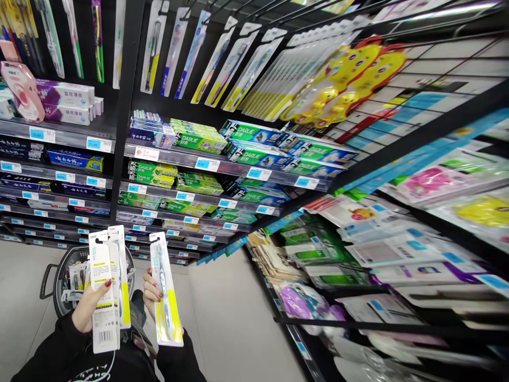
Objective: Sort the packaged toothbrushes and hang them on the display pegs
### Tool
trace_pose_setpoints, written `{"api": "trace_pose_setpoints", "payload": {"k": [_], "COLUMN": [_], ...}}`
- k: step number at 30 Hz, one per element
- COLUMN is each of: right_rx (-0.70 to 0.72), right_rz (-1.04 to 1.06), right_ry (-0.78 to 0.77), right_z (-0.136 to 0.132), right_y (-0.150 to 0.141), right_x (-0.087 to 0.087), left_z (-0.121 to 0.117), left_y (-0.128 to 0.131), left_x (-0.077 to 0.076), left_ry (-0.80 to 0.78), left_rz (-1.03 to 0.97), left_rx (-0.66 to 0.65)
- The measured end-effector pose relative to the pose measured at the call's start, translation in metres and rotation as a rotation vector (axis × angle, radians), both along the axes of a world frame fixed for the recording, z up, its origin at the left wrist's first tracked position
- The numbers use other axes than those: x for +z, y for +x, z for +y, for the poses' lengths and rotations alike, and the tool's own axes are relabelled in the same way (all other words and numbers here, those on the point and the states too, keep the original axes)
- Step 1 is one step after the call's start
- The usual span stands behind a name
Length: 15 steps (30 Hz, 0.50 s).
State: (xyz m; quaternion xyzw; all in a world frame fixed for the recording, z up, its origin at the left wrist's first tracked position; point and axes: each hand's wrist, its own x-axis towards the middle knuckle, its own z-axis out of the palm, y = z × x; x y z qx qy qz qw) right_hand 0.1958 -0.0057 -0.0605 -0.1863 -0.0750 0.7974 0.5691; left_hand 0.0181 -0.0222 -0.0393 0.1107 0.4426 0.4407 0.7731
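Observation:
My left hand [86,307] is closed around several packaged toothbrushes [102,318], thumb across the front one. That front pack shows its printed white back with a barcode near the bottom. Behind it, another pack with a yellow lower part [125,305] sticks out to the right. My right hand [151,292] grips a single packaged toothbrush [165,297], held upright with its clear front facing me and a blue-and-white handle inside. The two hands are apart, in front of my body. Fingers behind the packs are partly hidden.
A dark basket [59,310] holding packages stands on the floor at left. Ahead, shelves carry toothpaste boxes [254,154], with hanging toothbrush packs [214,63] above. Yellow animal-shaped packs [345,79] hang to the right. A rack of bagged goods [377,249] lines the right side.

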Motion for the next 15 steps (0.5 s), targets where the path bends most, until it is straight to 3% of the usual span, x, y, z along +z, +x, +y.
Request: {"api": "trace_pose_setpoints", "payload": {"k": [5, 9, 15], "right_rx": [0.061, 0.115, 0.100], "right_rz": [0.006, 0.051, 0.105], "right_ry": [-0.068, -0.144, -0.088], "right_z": [0.012, 0.020, 0.028], "right_y": [0.007, 0.016, 0.021], "right_x": [0.000, 0.012, 0.033], "left_z": [0.000, 0.000, 0.000], "left_y": [0.000, -0.002, -0.002], "left_x": [0.000, -0.002, -0.004], "left_ry": [-0.001, 0.002, 0.007], "left_rz": [-0.009, -0.023, -0.014], "left_rx": [-0.005, -0.036, -0.062]}}
